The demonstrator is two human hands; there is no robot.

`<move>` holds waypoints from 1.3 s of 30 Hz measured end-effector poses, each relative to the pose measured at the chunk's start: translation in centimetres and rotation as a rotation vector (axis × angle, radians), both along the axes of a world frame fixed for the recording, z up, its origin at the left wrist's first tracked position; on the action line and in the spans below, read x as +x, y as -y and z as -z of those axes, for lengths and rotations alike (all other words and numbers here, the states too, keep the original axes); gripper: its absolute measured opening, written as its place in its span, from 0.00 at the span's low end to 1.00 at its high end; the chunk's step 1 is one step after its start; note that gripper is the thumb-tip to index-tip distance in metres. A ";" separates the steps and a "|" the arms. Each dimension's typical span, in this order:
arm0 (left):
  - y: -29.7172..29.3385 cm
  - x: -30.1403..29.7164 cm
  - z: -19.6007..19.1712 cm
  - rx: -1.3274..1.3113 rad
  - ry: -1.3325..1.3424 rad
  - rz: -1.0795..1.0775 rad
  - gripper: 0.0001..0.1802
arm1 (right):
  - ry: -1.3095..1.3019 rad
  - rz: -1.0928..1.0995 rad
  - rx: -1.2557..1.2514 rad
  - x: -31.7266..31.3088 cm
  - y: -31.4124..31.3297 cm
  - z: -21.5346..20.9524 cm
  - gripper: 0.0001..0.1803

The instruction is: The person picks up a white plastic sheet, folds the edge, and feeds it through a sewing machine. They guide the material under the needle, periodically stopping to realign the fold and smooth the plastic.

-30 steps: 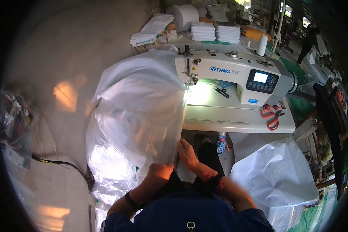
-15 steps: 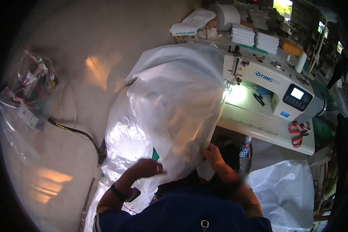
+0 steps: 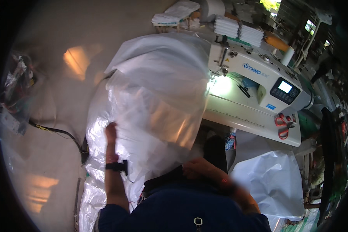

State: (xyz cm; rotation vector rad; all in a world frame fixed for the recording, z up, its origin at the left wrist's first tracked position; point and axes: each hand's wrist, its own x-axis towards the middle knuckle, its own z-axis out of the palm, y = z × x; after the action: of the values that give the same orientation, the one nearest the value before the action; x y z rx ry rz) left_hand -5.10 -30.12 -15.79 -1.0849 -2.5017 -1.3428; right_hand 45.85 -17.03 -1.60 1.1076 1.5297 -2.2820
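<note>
A large translucent white plastic sheet spreads in folds from the sewing machine toward my lap. Its right edge runs under the lit needle area of the machine. My left hand reaches forward onto the shiny layers at the sheet's left side; its fingers are too blurred to tell whether they grip. Close to my lap, my right hand is closed at the near edge of the sheet, fingers curled in. A dark band circles my left wrist.
Red-handled scissors and black thread snips lie on the machine table. A white sack hangs or lies at lower right. Stacks of folded white sheets stand behind the machine. A black cable crosses the floor at left.
My left hand has moved forward and left onto the sheet's left side. My right hand has drawn back toward my lap with the sheet's near edge. The view has shifted slightly.
</note>
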 end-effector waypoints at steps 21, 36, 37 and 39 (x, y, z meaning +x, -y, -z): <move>-8.2 1.6 -12.4 -0.356 -0.264 -0.053 0.12 | -0.357 0.490 0.162 -2.9 -4.8 1.5 0.13; -18.1 25.8 -22.2 -0.031 -0.685 0.769 0.26 | -0.163 0.763 0.586 -3.8 -8.1 4.1 0.27; -18.6 30.0 -23.1 -0.149 -0.811 0.823 0.31 | -0.090 0.781 0.751 -4.6 -8.5 4.0 0.27; -20.1 32.5 -20.1 -0.175 -0.896 0.724 0.25 | -0.118 0.800 0.840 -7.1 -7.4 3.5 0.23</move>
State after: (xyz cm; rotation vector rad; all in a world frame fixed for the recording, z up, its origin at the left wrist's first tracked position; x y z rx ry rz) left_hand 27.38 -10.01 4.32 -2.1396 -1.6108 -0.4649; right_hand 38.77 -9.65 -5.05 2.1356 2.5642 -2.1064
